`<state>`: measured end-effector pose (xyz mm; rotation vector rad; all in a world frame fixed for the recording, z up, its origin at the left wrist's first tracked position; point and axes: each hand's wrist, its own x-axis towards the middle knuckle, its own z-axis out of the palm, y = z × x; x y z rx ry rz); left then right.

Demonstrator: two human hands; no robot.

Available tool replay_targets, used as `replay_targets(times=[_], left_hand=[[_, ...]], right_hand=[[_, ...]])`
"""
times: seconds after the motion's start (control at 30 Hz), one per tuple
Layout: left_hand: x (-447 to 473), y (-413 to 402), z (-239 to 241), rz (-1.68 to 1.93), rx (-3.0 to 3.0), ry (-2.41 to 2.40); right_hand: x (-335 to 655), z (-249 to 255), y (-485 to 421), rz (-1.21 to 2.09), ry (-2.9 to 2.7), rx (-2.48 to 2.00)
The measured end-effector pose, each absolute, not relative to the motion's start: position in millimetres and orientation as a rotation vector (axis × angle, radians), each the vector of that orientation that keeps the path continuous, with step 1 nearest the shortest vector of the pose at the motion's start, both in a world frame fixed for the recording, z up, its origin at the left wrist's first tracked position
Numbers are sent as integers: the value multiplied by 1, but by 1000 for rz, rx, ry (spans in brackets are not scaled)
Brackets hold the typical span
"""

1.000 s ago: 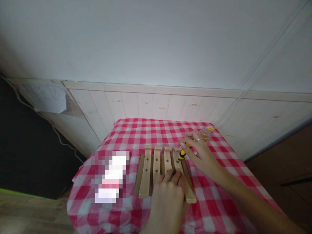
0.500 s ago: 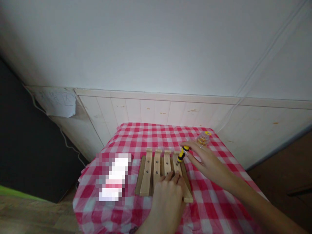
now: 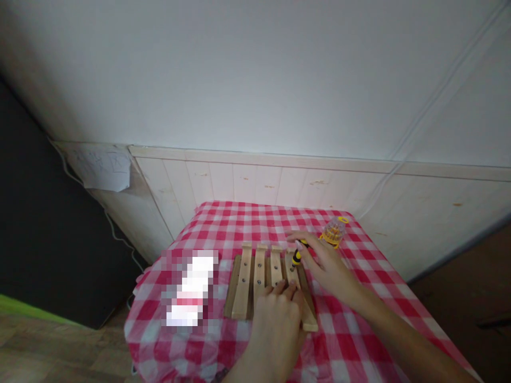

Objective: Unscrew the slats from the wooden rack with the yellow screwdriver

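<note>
My right hand (image 3: 329, 268) grips a yellow-and-black screwdriver (image 3: 296, 258), tilted, its lower end at a screw on the rightmost wooden slat (image 3: 307, 315). That slat lies with others, among them the leftmost slat (image 3: 241, 292), across a flat brown base (image 3: 230, 298). Dark screw heads show on the slats. From the near side, my left hand (image 3: 277, 314) lies over the right-hand slats with its fingers spread and pressed on the wood. Its thumb is hidden, and it covers the lower parts of the middle slats.
A clear container with yellow parts (image 3: 334, 232) lies beyond my right hand. To the left, a blurred-out white item (image 3: 191, 290) rests on the red-and-white checked tablecloth (image 3: 231, 221). The table's far edge meets a panelled wall (image 3: 223, 178). A dark panel (image 3: 51, 213) stands at the left.
The view has shifted slightly, so the scene sits a little further right. My right hand has turned around the screwdriver, and more of the clear container shows. The left hand keeps its place.
</note>
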<state>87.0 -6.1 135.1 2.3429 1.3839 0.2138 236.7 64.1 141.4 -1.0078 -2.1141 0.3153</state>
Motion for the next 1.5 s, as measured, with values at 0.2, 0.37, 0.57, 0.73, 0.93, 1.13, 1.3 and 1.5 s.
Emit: replay_targets(times=[0.2,0.37,0.57,0.73,0.93,1.13,1.3,1.5], left_hand=[[87,-5,136,223,2348,1378],[85,-6,135,194,2357,1359],[85,-6,137,161,2355,1351],[85,-5,136,159,2351,1346],[85,-4,134,157,2362,1338],[85,-5,135,144,2369,1333],[84,-3,132,148,2375,1321],[85,-2,130,156,2364,1322]], right_hand=[[240,133,63,355,-2116,-1042],[235,136,66,316,-2062,-1060],[237,140,69,155,-2035,-1134],[243,134,70,198,-2058,-1056],[247,128,66,231,-2044,-1082],[239,124,69,344,-1955,-1107],[239,124,67,443,-2014,-1067],[247,124,60,448,-2081,-1034]])
